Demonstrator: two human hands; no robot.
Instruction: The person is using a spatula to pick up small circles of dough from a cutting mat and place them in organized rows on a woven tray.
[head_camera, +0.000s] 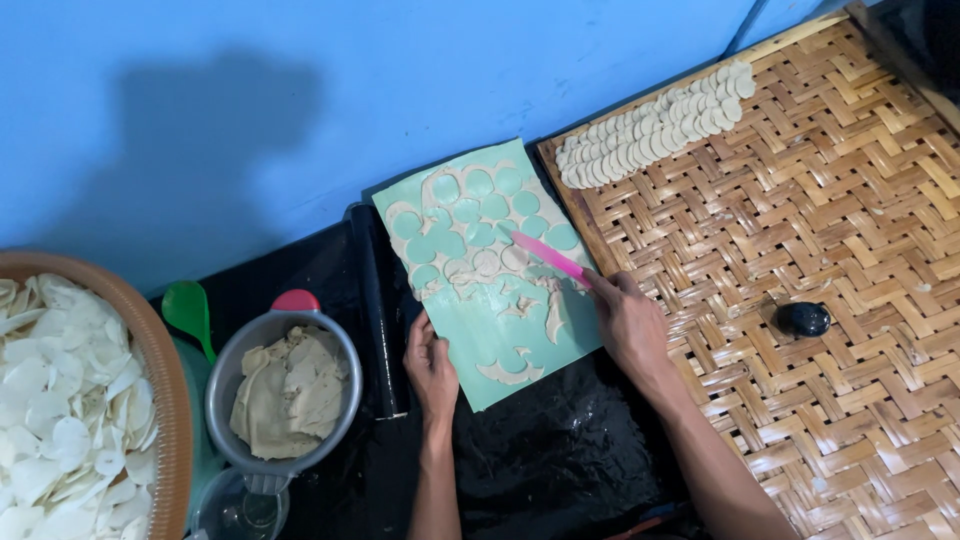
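A pale green board (500, 325) lies on a black surface, covered at its far half with thin dough full of round cut-out holes (470, 225). My left hand (431, 362) presses on the board's near left edge. My right hand (625, 322) grips a pink scraper (548, 257) whose tip rests on the dough near the board's right side. Loose dough scraps (510, 372) lie on the near part of the board.
A woven bamboo tray (820, 240) on the right carries a row of overlapping dough discs (655, 125) and a small black object (802, 318). At left stand a metal pot of dough (288, 390), a green spoon (187, 310), and a basket of white discs (60, 400). A black rolling pin (376, 310) lies beside the board.
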